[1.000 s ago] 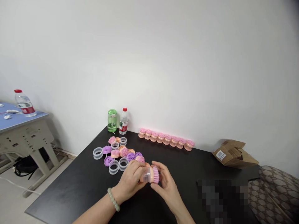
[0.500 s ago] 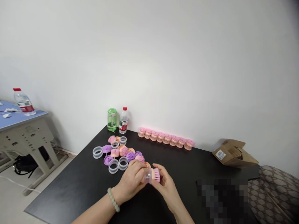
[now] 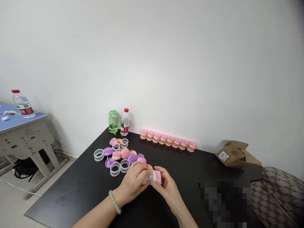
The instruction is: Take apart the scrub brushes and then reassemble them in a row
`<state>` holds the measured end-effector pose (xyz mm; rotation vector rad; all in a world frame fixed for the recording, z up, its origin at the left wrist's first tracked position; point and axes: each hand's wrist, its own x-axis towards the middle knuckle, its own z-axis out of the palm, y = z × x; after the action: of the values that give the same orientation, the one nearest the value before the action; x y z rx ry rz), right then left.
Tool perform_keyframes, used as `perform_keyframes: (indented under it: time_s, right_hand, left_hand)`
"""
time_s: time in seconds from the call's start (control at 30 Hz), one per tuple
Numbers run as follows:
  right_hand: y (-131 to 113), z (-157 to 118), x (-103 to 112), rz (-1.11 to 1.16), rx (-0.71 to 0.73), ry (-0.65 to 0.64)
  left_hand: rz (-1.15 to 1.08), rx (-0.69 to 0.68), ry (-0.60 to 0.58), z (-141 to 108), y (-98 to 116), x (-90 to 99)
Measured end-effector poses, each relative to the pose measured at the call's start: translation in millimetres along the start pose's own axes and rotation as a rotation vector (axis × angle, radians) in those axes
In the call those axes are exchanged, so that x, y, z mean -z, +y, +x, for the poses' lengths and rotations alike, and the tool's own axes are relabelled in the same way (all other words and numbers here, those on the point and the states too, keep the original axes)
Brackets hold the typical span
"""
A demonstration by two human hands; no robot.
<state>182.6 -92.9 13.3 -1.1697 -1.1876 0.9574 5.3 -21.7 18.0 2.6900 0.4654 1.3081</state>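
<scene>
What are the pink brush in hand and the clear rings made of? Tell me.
The pink brush looks like matte molded plastic with soft silicone bristles, hard to confirm. The clear ring looks like glossy translucent plastic, its wall letting the table show through.

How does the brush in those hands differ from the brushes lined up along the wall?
The held brush is in the air, on its side; the row brushes stand on the table. The held brush has a clear ring on it; the row brushes show none. Both have pink bristles on a peach base.
</scene>
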Motion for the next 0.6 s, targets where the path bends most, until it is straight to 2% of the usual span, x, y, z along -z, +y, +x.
perform_keyframes:
  time_s: [0.17,0.37,0.6]
  right_hand:
    - [-0.8,-0.1,1.5,-0.017,0.019,0.020]
    - [-3.5,0.4,10.4,-0.051,0.091,-0.050]
    - [-11.6,-3.0,15.2,-0.054,0.207,-0.153]
  left_hand:
    - [-0.018,0.011,-0.001,-0.5,1.2,0.1]
    - [-0.106,0.112,-0.013,-0.6,4.4,1.2]
    - [-0.309,0.212,-0.051,2.7,6.3,8.8]
